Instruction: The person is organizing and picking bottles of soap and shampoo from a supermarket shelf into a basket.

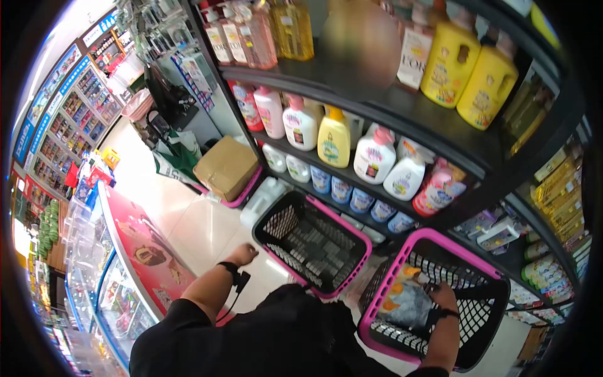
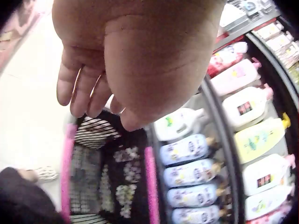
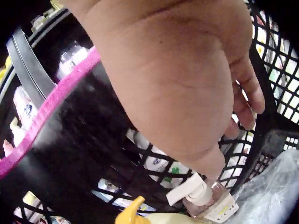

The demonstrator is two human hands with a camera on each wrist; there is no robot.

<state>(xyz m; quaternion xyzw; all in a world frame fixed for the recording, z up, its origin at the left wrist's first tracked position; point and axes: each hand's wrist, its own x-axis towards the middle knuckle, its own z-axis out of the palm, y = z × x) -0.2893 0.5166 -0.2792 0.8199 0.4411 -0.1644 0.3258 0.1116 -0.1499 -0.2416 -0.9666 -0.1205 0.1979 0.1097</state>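
My right hand [image 1: 444, 296] reaches down inside a black basket with a pink rim [image 1: 370, 308]. In the right wrist view its fingers hang loosely apart, and the thumb tip is right at a clear pump bottle [image 3: 217, 205] with a white pump head. A yellow pump top [image 3: 133, 212] stands beside that bottle, and a clear plastic bag [image 1: 409, 305] lies in the basket. My left hand [image 1: 243, 254] hangs relaxed and holds nothing. Below it is a second black basket with a pink rim [image 1: 342, 286], which stands on the floor.
A shelf unit [image 1: 352, 78] with pump bottles and jugs rises in front. A cardboard box [image 1: 227, 168] and a white jug [image 1: 262, 196] stand on the floor by it. On the left runs a glass counter with a red panel [image 1: 141, 242].
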